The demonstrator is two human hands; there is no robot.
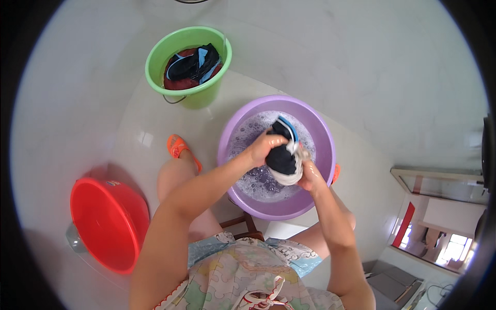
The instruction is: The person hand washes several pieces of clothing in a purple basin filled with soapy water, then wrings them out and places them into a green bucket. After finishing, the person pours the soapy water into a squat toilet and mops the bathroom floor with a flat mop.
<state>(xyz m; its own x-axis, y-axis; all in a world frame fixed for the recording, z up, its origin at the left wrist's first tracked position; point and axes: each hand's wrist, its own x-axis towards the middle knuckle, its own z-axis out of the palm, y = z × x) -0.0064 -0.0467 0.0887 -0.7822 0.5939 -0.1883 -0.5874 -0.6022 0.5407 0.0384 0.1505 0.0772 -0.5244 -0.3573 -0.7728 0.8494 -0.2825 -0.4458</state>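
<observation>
Both hands grip a wet bunched garment, black and white with a blue-and-white striped edge. My left hand holds its left side, thumb laid across the black cloth. Around the white part at the lower right, my right hand has its fingers closed, partly hidden by the cloth. The garment is above a purple plastic basin that stands on the floor between my feet. Foamy, bubbly water fills the basin's lower part.
Beyond the basin, at the upper left, a green bucket holds black, blue and dark red cloth in water. A red plastic tub leans tilted on my left. Orange slippers are on my feet. A wooden stool shows beneath me.
</observation>
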